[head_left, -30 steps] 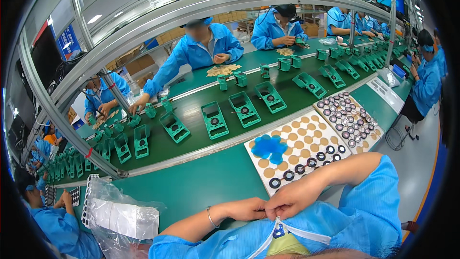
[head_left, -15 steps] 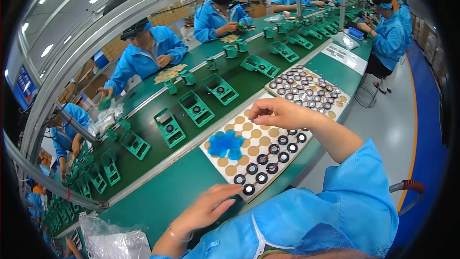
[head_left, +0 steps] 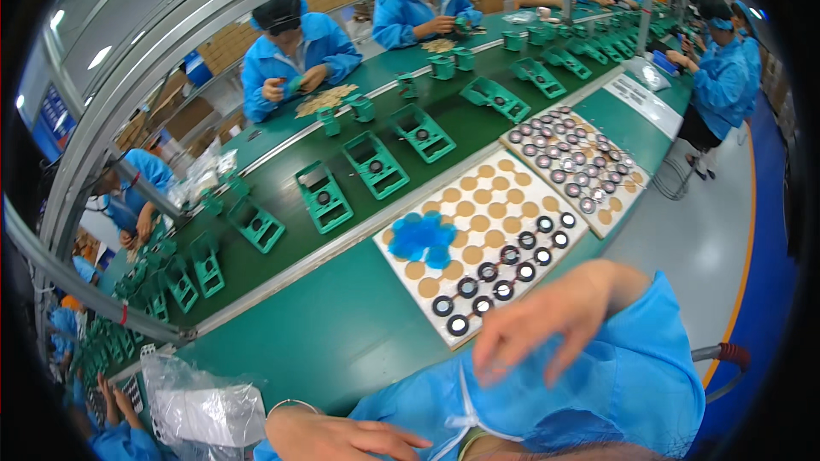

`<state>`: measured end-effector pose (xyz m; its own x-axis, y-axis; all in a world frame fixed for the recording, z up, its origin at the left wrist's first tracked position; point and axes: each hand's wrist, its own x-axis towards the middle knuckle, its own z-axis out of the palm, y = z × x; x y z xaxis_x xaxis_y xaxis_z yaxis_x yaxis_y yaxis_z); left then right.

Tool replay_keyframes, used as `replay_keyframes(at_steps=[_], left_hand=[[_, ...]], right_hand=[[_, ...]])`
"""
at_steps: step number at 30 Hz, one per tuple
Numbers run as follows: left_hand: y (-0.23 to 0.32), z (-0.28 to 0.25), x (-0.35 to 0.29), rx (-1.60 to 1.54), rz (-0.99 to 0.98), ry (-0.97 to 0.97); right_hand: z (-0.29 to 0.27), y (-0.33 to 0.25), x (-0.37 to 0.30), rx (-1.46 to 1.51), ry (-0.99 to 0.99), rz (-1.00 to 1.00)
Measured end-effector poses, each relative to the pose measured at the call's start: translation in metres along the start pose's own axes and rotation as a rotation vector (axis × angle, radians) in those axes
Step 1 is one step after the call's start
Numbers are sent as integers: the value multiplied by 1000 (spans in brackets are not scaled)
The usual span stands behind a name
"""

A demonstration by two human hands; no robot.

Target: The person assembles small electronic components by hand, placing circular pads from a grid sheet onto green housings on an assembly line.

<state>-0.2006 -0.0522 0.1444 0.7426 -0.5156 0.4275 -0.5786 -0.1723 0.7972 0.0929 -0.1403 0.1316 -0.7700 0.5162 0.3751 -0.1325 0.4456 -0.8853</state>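
My right hand [head_left: 551, 320] hangs in front of my chest, near the front edge of a white tray [head_left: 408, 271]. It is somewhat blurred, with thumb and fingers apart and nothing seen in it. Low at the bottom edge, my left hand [head_left: 342, 440] lies close to my body, fingers stretched out, holding nothing visible. The tray has round tan recesses. Along its near side sit two rows of black ring-shaped parts [head_left: 504, 290] with pale centres. A heap of blue translucent discs [head_left: 422, 239] lies on its left part.
Behind it stands a second tray [head_left: 608, 222] full of small round parts. Green plastic housings [head_left: 376, 166] line the dark green conveyor [head_left: 282, 243]. A clear plastic bag [head_left: 205, 405] lies at lower left. Co-workers in blue [head_left: 299, 55] sit across the belt; another person [head_left: 724, 72] stands at right.
My right hand has drawn back from above the tray toward my chest. My left hand has moved from the tray's near corner down to the bottom edge. The whole view has shifted slightly.
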Motion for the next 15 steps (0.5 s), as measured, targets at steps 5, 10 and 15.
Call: replay_keyframes(at_steps=[5, 10, 15], left_hand=[[25, 5, 12, 371, -150, 102], [38, 28, -14, 658, -35, 660], [50, -4, -15, -83, -320, 138]], right_hand=[[11, -2, 7, -6, -193, -275], [7, 0, -37, -146, 50, -494], [0, -11, -42, -7, -120, -249]])
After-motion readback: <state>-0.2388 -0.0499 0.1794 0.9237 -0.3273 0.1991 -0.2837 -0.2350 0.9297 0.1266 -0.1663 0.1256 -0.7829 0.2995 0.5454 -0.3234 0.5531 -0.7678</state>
